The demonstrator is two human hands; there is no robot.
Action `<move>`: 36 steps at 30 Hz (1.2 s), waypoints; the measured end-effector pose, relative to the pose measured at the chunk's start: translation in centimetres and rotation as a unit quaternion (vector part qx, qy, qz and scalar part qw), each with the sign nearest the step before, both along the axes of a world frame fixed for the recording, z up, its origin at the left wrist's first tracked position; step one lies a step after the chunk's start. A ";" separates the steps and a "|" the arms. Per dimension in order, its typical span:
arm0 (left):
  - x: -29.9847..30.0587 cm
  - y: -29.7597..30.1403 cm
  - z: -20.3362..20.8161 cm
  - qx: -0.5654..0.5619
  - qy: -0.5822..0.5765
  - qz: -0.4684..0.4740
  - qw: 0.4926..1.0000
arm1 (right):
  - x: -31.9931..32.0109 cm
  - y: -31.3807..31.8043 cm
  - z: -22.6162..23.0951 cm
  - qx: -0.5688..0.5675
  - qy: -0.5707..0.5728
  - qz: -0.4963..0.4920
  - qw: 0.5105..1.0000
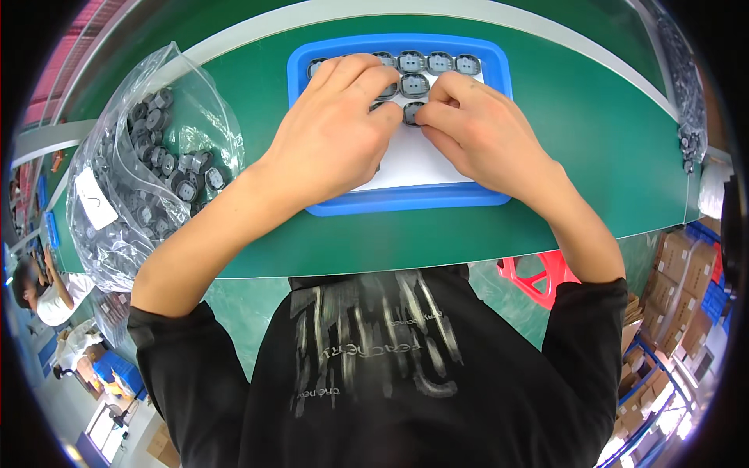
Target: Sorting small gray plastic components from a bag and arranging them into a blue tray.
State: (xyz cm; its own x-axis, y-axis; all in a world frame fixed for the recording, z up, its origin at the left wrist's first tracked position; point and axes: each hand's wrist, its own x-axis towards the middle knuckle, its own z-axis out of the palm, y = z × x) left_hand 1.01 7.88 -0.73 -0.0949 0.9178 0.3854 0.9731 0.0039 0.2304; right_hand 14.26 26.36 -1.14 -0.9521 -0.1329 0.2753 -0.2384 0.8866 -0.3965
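Note:
A blue tray (406, 200) with a white sheet (406, 160) in its bottom holds rows of small dark grey plastic parts, rounded blocks with slots like socket inserts (412, 62). My right hand (491, 132) is over the tray's right half, its thumb and fingers pinching one grey socket insert (411, 114) low against the sheet, below the row. My left hand (335, 129) arches over the left half with its fingers curled and thumb tip close to that insert. Whatever lies inside its grip is hidden; a dark edge shows beneath the palm.
A clear plastic bag (109, 226) full of loose grey inserts lies open on the green table (593, 148) to my left. Another bag of parts (690, 117) is at the far right. A red stool (538, 277) stands below the table edge. A person (51, 292) sits at far left.

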 end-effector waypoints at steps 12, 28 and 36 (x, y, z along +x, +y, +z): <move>-2.2 -2.7 2.5 0.015 -0.026 0.034 0.999 | -0.4 0.2 1.9 -0.006 0.004 0.008 1.000; -8.1 -17.5 0.9 -0.080 0.028 0.244 0.966 | -15.3 -19.0 -0.5 0.018 -0.124 0.148 0.981; -9.5 -18.4 3.1 0.044 -0.048 0.325 0.943 | -18.6 -17.1 0.2 -0.060 -0.098 0.123 0.986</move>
State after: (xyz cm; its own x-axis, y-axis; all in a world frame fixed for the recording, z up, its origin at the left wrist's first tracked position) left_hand -8.46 -10.48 2.32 -0.6650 0.6184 0.4187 0.7464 0.5699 0.3438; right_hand -4.33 9.29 -0.95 -0.9316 -0.3440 0.1172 -0.3488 0.7558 -0.5541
